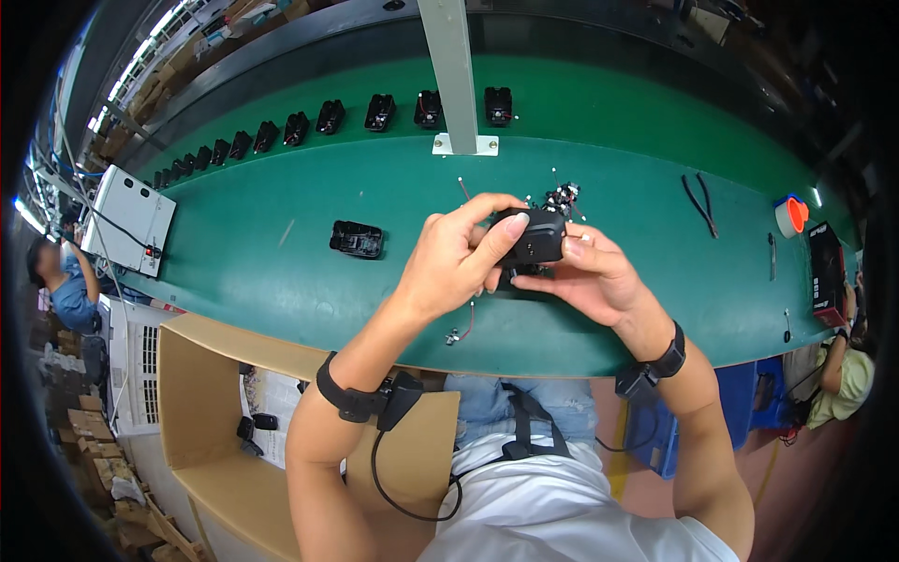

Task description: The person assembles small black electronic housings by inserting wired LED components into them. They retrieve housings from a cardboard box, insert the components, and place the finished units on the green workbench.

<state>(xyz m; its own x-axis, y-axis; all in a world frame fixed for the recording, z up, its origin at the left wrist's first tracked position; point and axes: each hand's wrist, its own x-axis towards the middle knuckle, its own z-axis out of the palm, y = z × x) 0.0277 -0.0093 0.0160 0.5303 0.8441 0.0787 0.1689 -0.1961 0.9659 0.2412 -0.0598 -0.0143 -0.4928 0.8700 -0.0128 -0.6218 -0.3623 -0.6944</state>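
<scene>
Black plastic housing (541, 236) sits gripped between the curled left hand (453, 253) and the partly closed right hand (607, 277), its underside hidden. Beyond the housing, a wire cluster (564, 199) is partly covered, its parts indistinct. Left of the housing on the bench (646, 206) lies an open black shell (356, 240); well right of the housing, black pliers (711, 221).

A long, smooth green-topped workbench (655, 323) spans the room, its edges bowed by the lens. A pale grey straight-sided metal post (449, 70) stands on a bolted white plate (483, 146), with a flat, brighter green strip (590, 103) behind. Slim white strip lights (154, 40) gleam upper left (steeply slanted). Below lies pinkish floor (608, 412).
</scene>
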